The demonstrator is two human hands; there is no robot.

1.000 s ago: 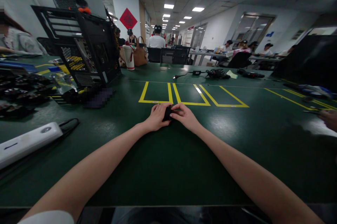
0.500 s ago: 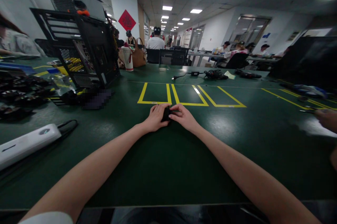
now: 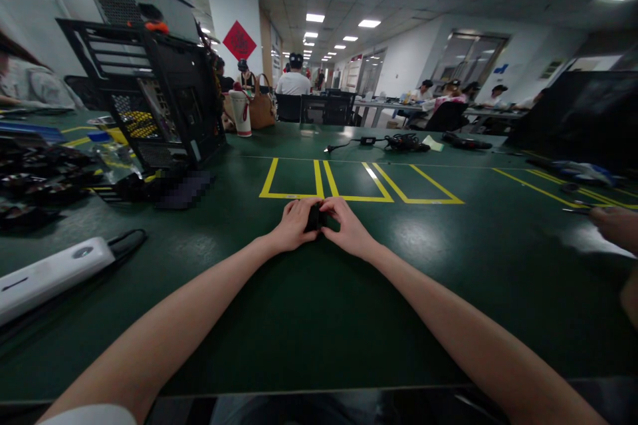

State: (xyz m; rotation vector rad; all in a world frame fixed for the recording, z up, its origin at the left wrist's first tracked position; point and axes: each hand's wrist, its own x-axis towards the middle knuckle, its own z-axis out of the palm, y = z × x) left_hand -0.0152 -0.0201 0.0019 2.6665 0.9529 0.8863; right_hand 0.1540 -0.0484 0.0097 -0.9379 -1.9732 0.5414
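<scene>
A small black block-like part stands on the green table, mostly covered by fingers, so its exact kind is hidden. My left hand is closed round its left side, thumb at the near edge and fingers over the top. On the other side my right hand curls in, its thumb and fingertips meeting the part's right edge. Just beyond both hands run yellow tape outlines.
At left stand a black computer case, a white power bank with a black cable, and a pile of dark parts. A coiled black cable lies farther back. Another person's hand holds a tool at right.
The right thumb and fingers have spread slightly and shifted along the black part's right edge. My left hand keeps its hold in the same place.
</scene>
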